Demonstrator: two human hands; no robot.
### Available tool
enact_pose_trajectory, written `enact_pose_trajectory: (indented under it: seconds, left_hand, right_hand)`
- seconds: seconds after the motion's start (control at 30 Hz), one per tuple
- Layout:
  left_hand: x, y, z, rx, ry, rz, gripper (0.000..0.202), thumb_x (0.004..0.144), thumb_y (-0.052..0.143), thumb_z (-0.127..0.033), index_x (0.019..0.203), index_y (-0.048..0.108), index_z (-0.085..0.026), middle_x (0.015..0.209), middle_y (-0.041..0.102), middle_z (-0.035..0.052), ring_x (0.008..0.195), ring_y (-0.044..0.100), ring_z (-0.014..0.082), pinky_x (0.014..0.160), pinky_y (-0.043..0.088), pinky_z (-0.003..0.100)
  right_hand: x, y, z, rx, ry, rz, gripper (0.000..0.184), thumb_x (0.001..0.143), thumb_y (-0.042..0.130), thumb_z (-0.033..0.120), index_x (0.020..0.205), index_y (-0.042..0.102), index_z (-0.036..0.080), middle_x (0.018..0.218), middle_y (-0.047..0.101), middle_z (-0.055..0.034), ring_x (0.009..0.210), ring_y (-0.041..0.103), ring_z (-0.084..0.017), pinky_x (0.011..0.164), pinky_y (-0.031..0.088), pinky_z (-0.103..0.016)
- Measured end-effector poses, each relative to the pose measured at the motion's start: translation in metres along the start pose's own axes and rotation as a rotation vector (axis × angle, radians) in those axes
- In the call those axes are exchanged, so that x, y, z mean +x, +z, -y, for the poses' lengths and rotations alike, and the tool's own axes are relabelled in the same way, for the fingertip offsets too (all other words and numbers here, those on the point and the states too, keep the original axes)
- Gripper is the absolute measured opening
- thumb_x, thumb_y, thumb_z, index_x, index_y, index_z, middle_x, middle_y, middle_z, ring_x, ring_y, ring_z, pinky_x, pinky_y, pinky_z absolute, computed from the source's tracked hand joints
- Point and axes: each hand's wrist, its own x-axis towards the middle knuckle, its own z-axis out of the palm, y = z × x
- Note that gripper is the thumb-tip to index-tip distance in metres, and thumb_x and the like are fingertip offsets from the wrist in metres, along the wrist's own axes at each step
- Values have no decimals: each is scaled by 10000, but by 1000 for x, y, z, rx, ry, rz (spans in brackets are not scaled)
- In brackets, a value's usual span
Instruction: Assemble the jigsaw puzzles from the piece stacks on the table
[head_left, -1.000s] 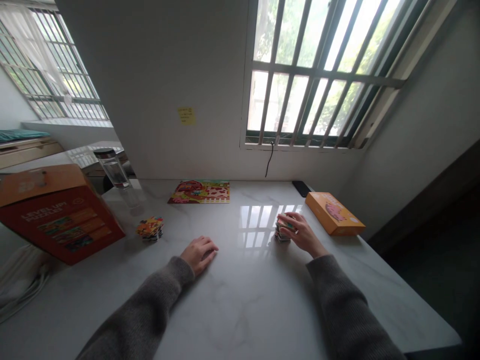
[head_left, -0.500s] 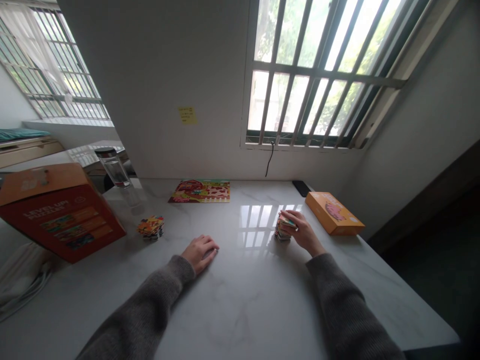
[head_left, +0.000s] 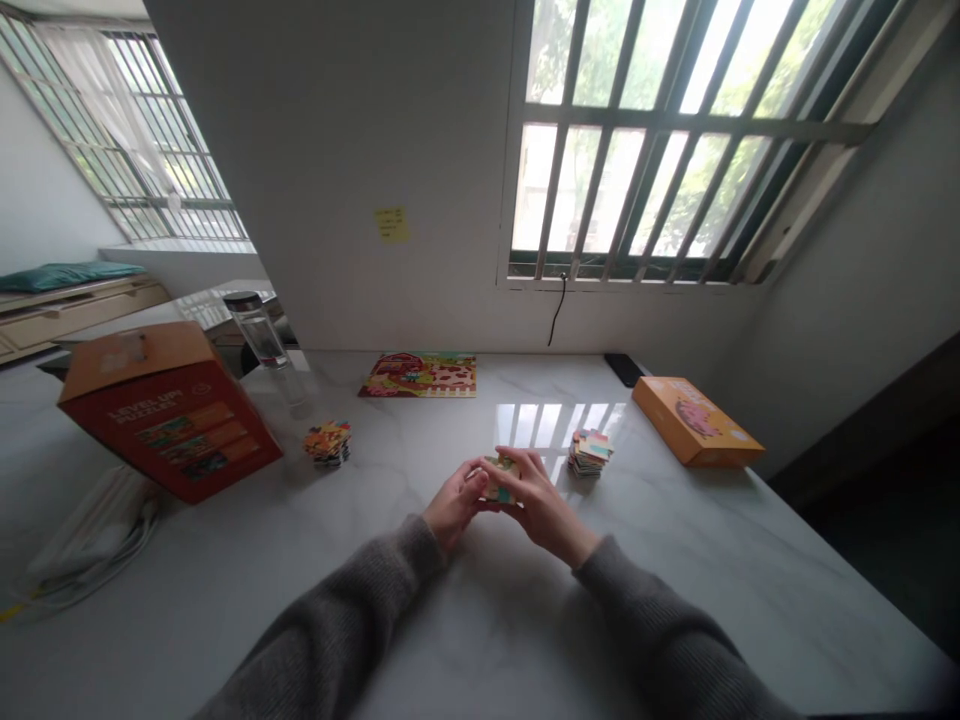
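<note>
My left hand [head_left: 455,505] and my right hand [head_left: 541,505] meet above the middle of the marble table [head_left: 675,560], holding a small bundle of colourful jigsaw pieces [head_left: 499,480] between their fingers. The fingers hide most of that bundle. To the right stands a stack of puzzle pieces [head_left: 589,453], apart from my right hand. A second, messier stack of pieces [head_left: 328,443] lies to the left. Further back, a farm-scene jigsaw puzzle [head_left: 418,376] lies flat near the wall.
A tilted red-orange puzzle box [head_left: 169,410] stands at the left table edge, behind it a glass bottle [head_left: 259,330]. An orange box [head_left: 691,422] and a black phone [head_left: 625,368] lie at the right. A white cable bundle [head_left: 97,535] lies at lower left.
My right hand has left the right stack and moved left, carrying pieces. My left hand has risen and moved right to join it. The view has shifted slightly.
</note>
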Motion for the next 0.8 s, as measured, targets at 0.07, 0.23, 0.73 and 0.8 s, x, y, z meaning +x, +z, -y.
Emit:
enact_pose_trajectory:
  seconds: [0.07,0.23,0.73,0.8]
  left_hand:
    - [1,-4,3,-11,1,-47,695,704,848,-518,1213,564,-140,1065,703,120,948,691,238,816,540,336]
    - [6,-28,4,273,33,-111,766,698,828,-501,1294,553,-106,1041,716,119,923,693,245,866,539,374]
    - [5,-51,-1,1435,263,-311,390,914,509,-327,1285,592,-245,1196,617,80,1100,543,278,959,403,458]
    - [5,-52,-1,1394,322,-311,355,908,514,-297,1245,605,-235,1170,611,75,1062,550,260,954,414,438]
  right_hand:
    - [-2,8,4,22,-1,46,737,914,660,200,1540,339,418,1466,444,-97,1336,425,-307,1061,511,-521]
    - [-5,-12,-1,31,12,101,866,856,728,269,1581,256,316,1548,370,-116,1415,340,-324,1139,416,-540]
    - [-44,-107,-116,-214,315,-57,317,887,613,398,1160,623,238,1250,622,-125,1196,539,-319,1014,455,-493]
    - [-47,-105,-119,-220,323,-6,305,853,655,393,1121,630,248,1250,632,-117,1177,556,-321,1004,458,-495]
